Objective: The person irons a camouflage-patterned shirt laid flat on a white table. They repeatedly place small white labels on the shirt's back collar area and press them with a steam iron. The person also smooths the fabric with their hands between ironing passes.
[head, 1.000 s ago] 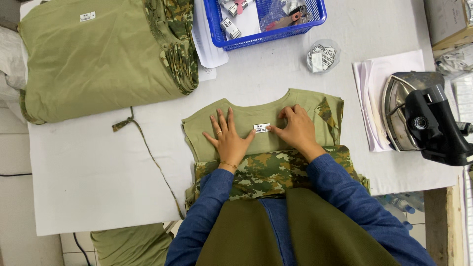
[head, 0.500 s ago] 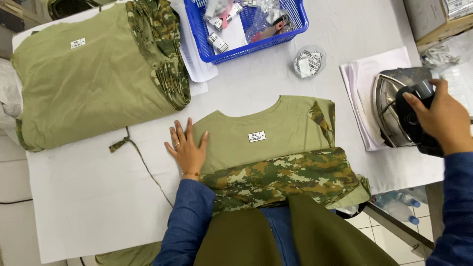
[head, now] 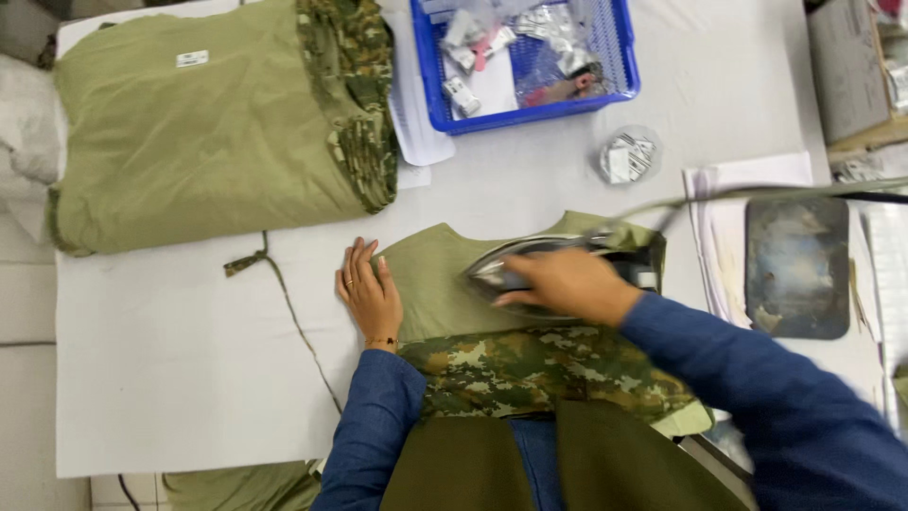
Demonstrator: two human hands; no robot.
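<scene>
1. The right hand point(head: 566, 286) was clenched around the handle of a clothes iron point(head: 530, 274), which sat flat on the olive-green garment point(head: 430, 289) a little right of the frame's centre; the iron and hand were blurred, so the finer grip could not be told.
2. The left hand point(head: 369, 291) lay released and flat – fingers spread, palm down – across the garment's left edge, partly on the white table point(head: 180, 360). A thin bracelet showed at its wrist.
3. The garment was spread at lower centre of the frame, its olive part toward the top and a camouflage-patterned part point(head: 530, 371) nearer the person, just below the iron.
4. At the upper left a stack of folded olive garments point(head: 208, 132) rested on the table, with camouflage fabric along its right side and a small white label near its top.
5. At top centre stood a blue plastic basket point(head: 624, 47) holding small packets and papers; just below and to the right of it lay a clear bag of small tags point(head: 628, 156).
6. At the right, well apart from the iron, a dark, stained iron rest point(head: 796, 267) lay on sheets of white paper point(head: 719, 180).
7. A thin cord point(head: 293, 317) trailed over the table left of the left hand – near it, not touching.
</scene>
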